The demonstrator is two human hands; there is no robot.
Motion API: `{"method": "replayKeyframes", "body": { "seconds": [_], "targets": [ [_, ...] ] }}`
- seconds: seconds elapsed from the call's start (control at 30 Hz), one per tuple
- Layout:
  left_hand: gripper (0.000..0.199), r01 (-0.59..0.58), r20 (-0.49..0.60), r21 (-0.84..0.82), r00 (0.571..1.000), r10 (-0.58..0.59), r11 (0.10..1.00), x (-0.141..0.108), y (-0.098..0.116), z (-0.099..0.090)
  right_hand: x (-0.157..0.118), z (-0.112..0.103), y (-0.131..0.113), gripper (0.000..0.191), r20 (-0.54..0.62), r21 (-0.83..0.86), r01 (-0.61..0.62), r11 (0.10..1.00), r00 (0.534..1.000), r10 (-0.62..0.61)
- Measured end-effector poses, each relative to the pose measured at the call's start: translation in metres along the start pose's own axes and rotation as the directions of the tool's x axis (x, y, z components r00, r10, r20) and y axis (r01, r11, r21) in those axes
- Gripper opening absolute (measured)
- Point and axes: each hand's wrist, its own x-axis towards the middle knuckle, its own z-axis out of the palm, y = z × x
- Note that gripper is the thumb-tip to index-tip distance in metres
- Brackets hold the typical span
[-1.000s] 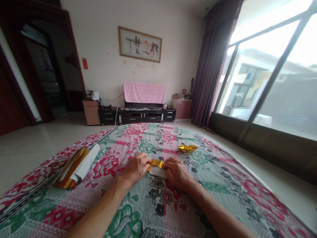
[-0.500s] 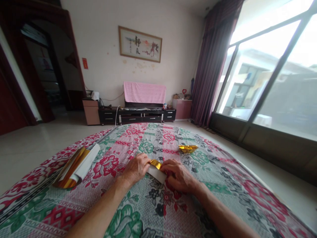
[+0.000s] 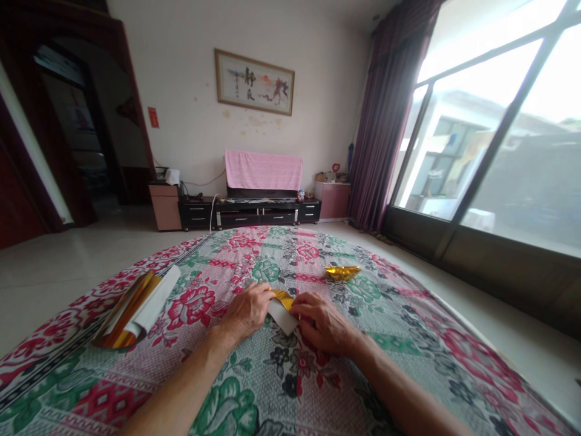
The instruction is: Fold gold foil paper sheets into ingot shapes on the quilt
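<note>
Between my two hands is a small sheet of gold foil paper, its white back facing me and a folded gold strip along the far edge. My left hand pinches its left end with closed fingers. The fingers of my right hand are closed on the right end, and they hide that corner. Beyond my right hand, a folded gold paper boat shape rests on the cloth. To the left lies a loose curled stack of gold and white paper sheets.
A flowered tablecloth covers the round table. Past its far edge stand a low black cabinet and a screen draped with a pink cloth. Large windows and a purple curtain are on the right, a doorway on the left.
The gold strip now slants down more to the right, and the white part of the sheet between my hands shows a more pointed lower corner. Both hands keep hold of the paper.
</note>
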Motion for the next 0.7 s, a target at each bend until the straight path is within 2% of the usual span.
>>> {"method": "replayKeyframes", "body": {
  "seconds": [0.13, 0.23, 0.37, 0.53, 0.7],
  "targets": [
    [0.031, -0.052, -0.033, -0.025, 0.998, 0.051, 0.998, 0.0, 0.003, -0.003, 0.001, 0.006, -0.002, 0.028, -0.044, -0.043, -0.048, 0.998, 0.998, 0.047],
    [0.038, -0.105, -0.019, -0.08, 0.994, 0.103, 0.991, 0.0, 0.004, -0.004, 0.002, 0.008, -0.003, 0.025, -0.061, -0.065, -0.092, 0.994, 0.994, 0.088],
    [0.042, -0.095, 0.005, -0.169, 0.995, 0.097, 0.981, -0.001, 0.002, -0.001, 0.003, 0.01, -0.003, 0.023, -0.083, -0.067, -0.109, 0.992, 0.991, 0.103],
    [0.035, -0.056, 0.034, -0.239, 0.997, 0.066, 0.97, 0.0, 0.001, 0.0, 0.004, 0.012, -0.003, 0.023, -0.112, -0.054, -0.125, 0.991, 0.987, 0.118],
    [0.023, -0.058, 0.058, -0.214, 0.996, 0.072, 0.975, -0.001, 0.002, 0.0, 0.003, 0.013, -0.002, 0.023, -0.111, -0.041, -0.125, 0.991, 0.987, 0.12]
  ]
}}
